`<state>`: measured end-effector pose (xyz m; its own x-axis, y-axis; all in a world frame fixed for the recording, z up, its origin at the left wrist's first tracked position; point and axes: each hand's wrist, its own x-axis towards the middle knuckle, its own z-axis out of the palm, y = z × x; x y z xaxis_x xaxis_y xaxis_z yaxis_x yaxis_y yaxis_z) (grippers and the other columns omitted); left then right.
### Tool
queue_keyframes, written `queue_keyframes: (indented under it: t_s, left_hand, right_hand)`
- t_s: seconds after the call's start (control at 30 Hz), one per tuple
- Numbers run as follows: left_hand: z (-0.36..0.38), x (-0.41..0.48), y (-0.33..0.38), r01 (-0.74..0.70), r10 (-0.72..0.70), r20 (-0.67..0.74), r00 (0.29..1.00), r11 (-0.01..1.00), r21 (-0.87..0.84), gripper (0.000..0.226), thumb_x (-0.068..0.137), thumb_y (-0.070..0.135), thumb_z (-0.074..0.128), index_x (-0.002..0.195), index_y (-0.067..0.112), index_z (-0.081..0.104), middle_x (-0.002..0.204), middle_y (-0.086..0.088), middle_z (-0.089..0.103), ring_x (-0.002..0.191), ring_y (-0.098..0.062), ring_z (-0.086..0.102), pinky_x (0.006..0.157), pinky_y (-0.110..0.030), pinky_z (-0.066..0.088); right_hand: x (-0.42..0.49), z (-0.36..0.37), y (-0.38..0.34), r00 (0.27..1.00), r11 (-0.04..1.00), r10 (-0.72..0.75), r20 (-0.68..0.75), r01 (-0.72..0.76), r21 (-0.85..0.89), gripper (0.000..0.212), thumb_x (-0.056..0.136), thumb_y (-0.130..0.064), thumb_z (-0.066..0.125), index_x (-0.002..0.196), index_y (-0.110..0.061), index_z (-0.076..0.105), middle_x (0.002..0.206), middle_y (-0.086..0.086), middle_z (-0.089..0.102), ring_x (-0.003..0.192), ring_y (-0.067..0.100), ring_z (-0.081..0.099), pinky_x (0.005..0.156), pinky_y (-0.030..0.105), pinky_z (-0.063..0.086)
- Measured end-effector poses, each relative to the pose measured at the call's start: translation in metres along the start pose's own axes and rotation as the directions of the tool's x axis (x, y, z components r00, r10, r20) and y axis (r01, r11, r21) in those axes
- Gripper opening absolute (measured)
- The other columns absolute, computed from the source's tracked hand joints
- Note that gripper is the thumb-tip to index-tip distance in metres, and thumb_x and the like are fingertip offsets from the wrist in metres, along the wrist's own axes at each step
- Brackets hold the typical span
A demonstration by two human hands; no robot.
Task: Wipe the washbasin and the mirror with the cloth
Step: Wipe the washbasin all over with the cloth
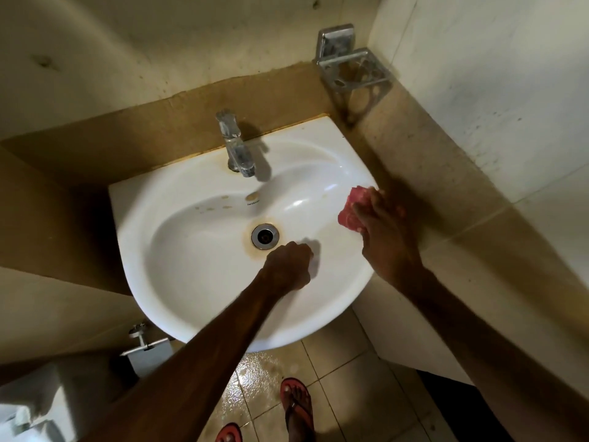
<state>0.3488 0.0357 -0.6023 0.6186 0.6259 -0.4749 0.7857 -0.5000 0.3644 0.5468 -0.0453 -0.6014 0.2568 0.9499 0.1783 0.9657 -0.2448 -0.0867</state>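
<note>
The right hand (pixel 384 229) grips a bunched red cloth (pixel 349 212), fingers curled over its top, and presses it against the right rim of the white washbasin (pixel 191 282); the cloth sticks out beyond the fingertips toward the bowl. Left of this hand and a little nearer the person, the left hand (pixel 288 266) sits inside the bowl, closed in a fist with nothing visible in it, knuckles down on the porcelain. Just beyond the left hand's knuckles lies the metal drain (pixel 264 236), ringed by a brownish stain. Farther past the left hand, at the back edge of the basin, stands a chrome tap (pixel 237 148), with a few tan spots on the slope below it. Beyond the right hand, up on the wall in the corner, hangs a metal holder (pixel 353 73). Below both forearms the tiled floor (pixel 350 378) is wet, and two feet in red sandals (pixel 296 403) stand on it. Under the left forearm, a toilet-roll holder (pixel 145 346) is fixed to the wall
</note>
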Motion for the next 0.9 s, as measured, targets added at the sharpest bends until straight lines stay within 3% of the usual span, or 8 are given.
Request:
queue_keyframes:
  t_s: [0.13,0.2,0.3,0.4,0.53,0.7,0.83,0.9]
  left_hand:
    - [-0.003,0.005,-0.001,-0.002,0.002,0.031,1.000,1.000,-0.002,0.042,0.090,0.020,0.058,0.133,0.018,0.062,0.128,-0.008,0.064,0.115,-0.030,0.064,0.096,-0.041,0.055]
    - [-0.005,0.010,-0.004,0.017,-0.015,0.059,0.998,1.000,-0.024,0.049,0.087,0.015,0.057,0.136,0.021,0.059,0.133,-0.007,0.060,0.120,-0.028,0.061,0.100,-0.040,0.053]
    - [-0.004,0.017,-0.005,0.062,-0.057,0.051,0.997,0.991,-0.121,0.062,0.083,0.012,0.056,0.144,0.024,0.051,0.144,-0.004,0.053,0.131,-0.026,0.054,0.107,-0.040,0.048]
    - [-0.006,0.023,0.005,-0.003,0.005,0.011,1.000,0.985,-0.170,0.078,0.085,0.008,0.054,0.157,0.023,0.029,0.162,-0.001,0.031,0.145,-0.023,0.037,0.115,-0.037,0.038]
    - [-0.009,0.038,0.019,-0.091,0.101,0.058,0.993,0.984,-0.155,0.082,0.092,0.008,0.055,0.161,0.024,0.014,0.169,-0.002,0.001,0.152,-0.026,0.022,0.120,-0.038,0.030]
    - [-0.009,0.048,0.019,-0.117,0.118,0.130,0.984,0.993,-0.018,0.089,0.089,0.005,0.058,0.161,0.022,0.008,0.168,-0.010,-0.003,0.147,-0.033,0.031,0.111,-0.042,0.043]
    - [-0.018,0.050,0.020,-0.161,0.141,0.168,0.976,0.980,0.115,0.090,0.088,0.004,0.058,0.161,0.020,0.007,0.168,-0.013,0.000,0.142,-0.034,0.039,0.107,-0.040,0.047]
    - [-0.025,0.051,0.024,-0.160,0.132,0.180,0.975,0.975,0.153,0.083,0.090,0.006,0.055,0.160,0.017,0.012,0.167,-0.015,0.008,0.140,-0.033,0.042,0.106,-0.039,0.047]
  right_hand:
    - [-0.045,0.000,-0.010,0.994,0.990,0.094,-0.058,-0.087,0.115,0.074,0.096,-0.008,0.068,0.161,-0.016,0.032,0.168,0.028,0.015,0.155,0.047,0.017,0.117,0.058,0.039]
    - [-0.045,0.000,-0.012,0.994,0.984,0.106,0.006,-0.105,0.143,0.077,0.091,0.000,0.070,0.159,-0.016,0.037,0.167,0.029,0.015,0.154,0.051,0.015,0.114,0.061,0.037]
    - [-0.029,0.003,-0.012,0.998,0.998,0.063,-0.019,-0.063,0.001,0.075,0.080,0.004,0.077,0.149,-0.006,0.051,0.160,0.035,0.032,0.148,0.055,0.030,0.113,0.065,0.038]
    - [-0.003,0.008,-0.008,0.999,0.991,0.053,0.001,-0.052,-0.124,0.083,0.079,-0.007,0.078,0.153,-0.003,0.043,0.161,0.031,0.032,0.150,0.050,0.030,0.118,0.062,0.032]
    - [0.035,0.019,-0.003,0.999,0.991,0.023,-0.034,-0.027,-0.131,0.090,0.084,-0.012,0.074,0.160,-0.002,0.027,0.166,0.025,0.025,0.155,0.044,0.021,0.123,0.060,0.020]
    - [0.072,0.031,-0.005,0.988,0.992,0.001,-0.154,-0.021,-0.126,0.076,0.083,-0.005,0.069,0.153,0.000,0.042,0.159,0.023,0.042,0.148,0.044,0.038,0.120,0.059,0.031]
    - [0.118,0.023,0.000,0.994,0.999,-0.031,-0.106,0.028,-0.032,0.075,0.079,-0.008,0.069,0.151,-0.003,0.047,0.153,0.020,0.051,0.142,0.039,0.049,0.113,0.054,0.040]
    - [0.146,0.033,0.015,0.989,0.994,-0.108,-0.104,0.105,-0.032,0.054,0.084,-0.008,0.068,0.136,0.002,0.060,0.141,0.022,0.062,0.126,0.036,0.064,0.101,0.049,0.055]
